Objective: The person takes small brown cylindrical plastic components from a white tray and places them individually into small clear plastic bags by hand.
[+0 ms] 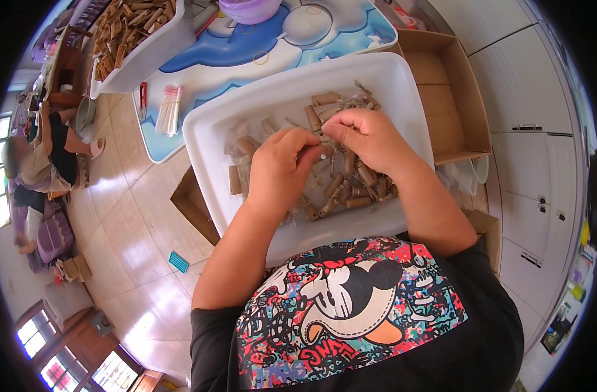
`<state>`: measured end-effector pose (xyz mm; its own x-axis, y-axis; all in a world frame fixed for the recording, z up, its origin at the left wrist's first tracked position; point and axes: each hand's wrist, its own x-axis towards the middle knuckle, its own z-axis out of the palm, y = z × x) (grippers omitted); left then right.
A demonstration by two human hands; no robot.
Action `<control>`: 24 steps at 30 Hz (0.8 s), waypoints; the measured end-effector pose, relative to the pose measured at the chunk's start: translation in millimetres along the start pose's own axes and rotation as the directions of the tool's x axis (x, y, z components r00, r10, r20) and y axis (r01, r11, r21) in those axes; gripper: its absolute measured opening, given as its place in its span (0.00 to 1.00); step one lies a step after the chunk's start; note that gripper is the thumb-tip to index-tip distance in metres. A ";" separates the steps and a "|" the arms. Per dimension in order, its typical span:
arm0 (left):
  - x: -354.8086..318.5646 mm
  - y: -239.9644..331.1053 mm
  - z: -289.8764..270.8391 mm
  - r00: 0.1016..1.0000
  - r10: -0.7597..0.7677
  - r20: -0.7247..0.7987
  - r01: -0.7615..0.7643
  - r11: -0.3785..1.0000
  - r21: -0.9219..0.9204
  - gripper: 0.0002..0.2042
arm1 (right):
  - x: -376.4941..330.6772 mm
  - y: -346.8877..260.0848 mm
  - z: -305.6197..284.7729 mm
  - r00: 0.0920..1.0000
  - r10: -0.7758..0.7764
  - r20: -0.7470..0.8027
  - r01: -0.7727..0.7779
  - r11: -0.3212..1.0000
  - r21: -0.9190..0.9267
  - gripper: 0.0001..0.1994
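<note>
Both hands work over a large white plastic tub (197, 134). My left hand (279, 170) is closed, thumb and forefinger pressed together over the tub's middle. Close by on its right, my right hand (369, 138) is pinched too, its fingertips almost meeting the left ones. Whatever small thing sits between them is too hidden to name. Under and around the hands lie several small brown cylinders (359, 202), many with thin clear strips or strands on them. One brown cylinder (234, 180) rests at the tub's left side.
Beyond the tub, a blue patterned tabletop (236, 55) holds a white bin (156, 55) of brown pieces, a purple bowl (251, 9), white sticks (170, 111) and a red cutter (143, 101). A cardboard box (465, 98) stands right. Another person (47, 147) sits far left.
</note>
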<state>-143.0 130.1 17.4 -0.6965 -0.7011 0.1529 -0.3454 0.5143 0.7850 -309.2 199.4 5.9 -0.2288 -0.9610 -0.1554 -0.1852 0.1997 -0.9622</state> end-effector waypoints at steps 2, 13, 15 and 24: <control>0.7 -0.2 -2.7 1.000 -0.009 -0.002 0.009 0.998 -0.059 0.06 | -0.4 -7.0 -2.5 0.996 0.066 0.062 -0.071 0.994 0.088 0.10; 4.3 -0.1 -12.2 0.914 -0.336 0.228 0.393 0.590 -0.705 0.06 | -3.1 -17.4 -4.5 0.992 0.106 0.072 -0.126 0.914 0.385 0.05; 4.5 -5.3 -11.7 0.922 -0.313 0.226 0.377 0.603 -0.703 0.05 | -3.9 -21.5 -2.2 0.985 0.148 0.084 -0.170 0.892 0.419 0.06; 5.8 -16.5 -0.2 0.996 -0.063 0.066 0.090 0.800 -0.594 0.25 | -3.2 -16.7 -1.8 0.974 0.201 0.099 -0.219 0.754 0.620 0.08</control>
<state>-141.3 117.4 5.5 -0.7132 -0.6982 0.0630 0.0345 0.0547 0.9979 -307.1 199.5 22.8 -0.1657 -0.9152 -0.3674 0.5028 0.2421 -0.8298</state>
